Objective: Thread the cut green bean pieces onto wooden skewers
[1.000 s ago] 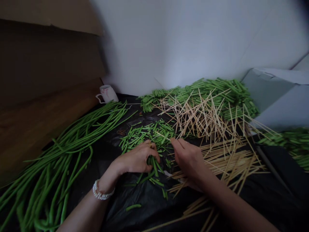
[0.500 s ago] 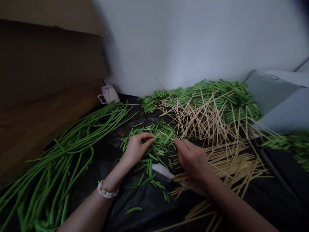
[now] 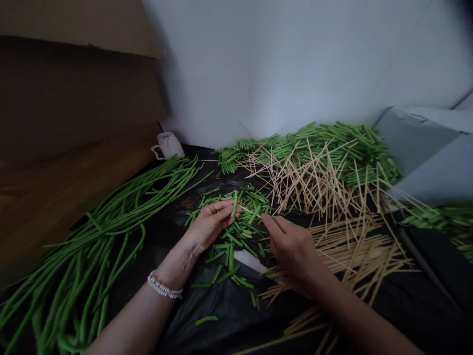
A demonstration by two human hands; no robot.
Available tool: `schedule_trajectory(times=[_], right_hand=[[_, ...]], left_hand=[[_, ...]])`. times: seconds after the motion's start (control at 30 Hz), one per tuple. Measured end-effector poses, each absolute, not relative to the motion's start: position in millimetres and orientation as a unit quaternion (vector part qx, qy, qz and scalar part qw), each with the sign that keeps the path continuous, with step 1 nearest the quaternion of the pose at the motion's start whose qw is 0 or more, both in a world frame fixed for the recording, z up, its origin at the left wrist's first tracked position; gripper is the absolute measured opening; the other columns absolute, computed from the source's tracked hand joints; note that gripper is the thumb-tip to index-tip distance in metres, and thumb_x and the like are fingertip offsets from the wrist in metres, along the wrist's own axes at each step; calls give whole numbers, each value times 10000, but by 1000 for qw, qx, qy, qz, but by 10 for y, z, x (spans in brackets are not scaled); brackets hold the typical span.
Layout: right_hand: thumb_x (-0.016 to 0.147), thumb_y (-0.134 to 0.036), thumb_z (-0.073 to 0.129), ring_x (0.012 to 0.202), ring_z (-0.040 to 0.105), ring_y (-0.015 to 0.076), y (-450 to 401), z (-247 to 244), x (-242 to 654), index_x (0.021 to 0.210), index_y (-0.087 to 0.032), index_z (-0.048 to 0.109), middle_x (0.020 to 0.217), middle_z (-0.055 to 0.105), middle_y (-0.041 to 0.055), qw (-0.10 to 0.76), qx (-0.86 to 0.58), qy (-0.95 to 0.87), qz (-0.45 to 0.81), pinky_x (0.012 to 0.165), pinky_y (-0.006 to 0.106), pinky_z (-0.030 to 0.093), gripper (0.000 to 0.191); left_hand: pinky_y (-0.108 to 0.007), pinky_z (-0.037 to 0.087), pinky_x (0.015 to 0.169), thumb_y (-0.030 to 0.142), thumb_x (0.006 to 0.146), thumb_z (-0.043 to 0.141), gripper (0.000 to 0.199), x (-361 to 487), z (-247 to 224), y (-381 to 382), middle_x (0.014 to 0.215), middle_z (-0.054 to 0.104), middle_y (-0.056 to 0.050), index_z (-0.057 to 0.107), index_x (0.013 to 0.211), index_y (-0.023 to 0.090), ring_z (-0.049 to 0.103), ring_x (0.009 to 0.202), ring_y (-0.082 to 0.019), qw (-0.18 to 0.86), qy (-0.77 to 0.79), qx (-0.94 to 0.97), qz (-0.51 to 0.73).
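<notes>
Left hand (image 3: 211,222) now rolled over, pinching bean piece (image 3: 234,203), right hand (image 3: 292,242) gripping skewer (image 3: 247,211), black sheeting (image 3: 231,325), pale wall (image 3: 281,64)

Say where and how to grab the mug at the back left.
Probably the handle, from the left and slightly above: its open loop juts out to that side of the mug, giving fingers something to hook. A low front approach looks worse, since long green beans lie just in front of the base.

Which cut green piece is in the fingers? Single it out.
The upright piece pinched in the left hand, by the stick in the right hand; the other pieces lie unheld.
</notes>
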State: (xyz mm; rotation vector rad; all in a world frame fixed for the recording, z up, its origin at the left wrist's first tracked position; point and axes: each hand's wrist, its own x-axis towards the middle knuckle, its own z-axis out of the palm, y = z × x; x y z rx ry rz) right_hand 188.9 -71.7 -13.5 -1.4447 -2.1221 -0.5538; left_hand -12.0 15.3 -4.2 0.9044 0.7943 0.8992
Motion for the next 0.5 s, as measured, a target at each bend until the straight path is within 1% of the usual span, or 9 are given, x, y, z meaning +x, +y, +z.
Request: schedule_trajectory(times=[0.37, 0.5], right_hand=[[832, -37, 439, 599, 508, 121, -717, -142, 1896, 1185, -112, 602, 800, 635, 32, 239, -535, -788, -189, 556, 256, 367, 396], [820, -26, 440, 599, 503, 123, -729, -127, 1887, 1201, -115, 591, 792, 619, 23, 231, -530, -793, -191, 557, 261, 367, 419]], left_hand=[[-210, 482, 745, 263, 702, 795, 264, -97, -18, 132, 890, 733, -63, 755, 943, 162, 643, 799, -114, 720, 375, 421, 403], [-215, 480, 709, 296, 687, 803, 258, -104, -38, 148, 859, 727, -57, 764, 902, 159, 626, 744, -106, 715, 379, 426, 405]])
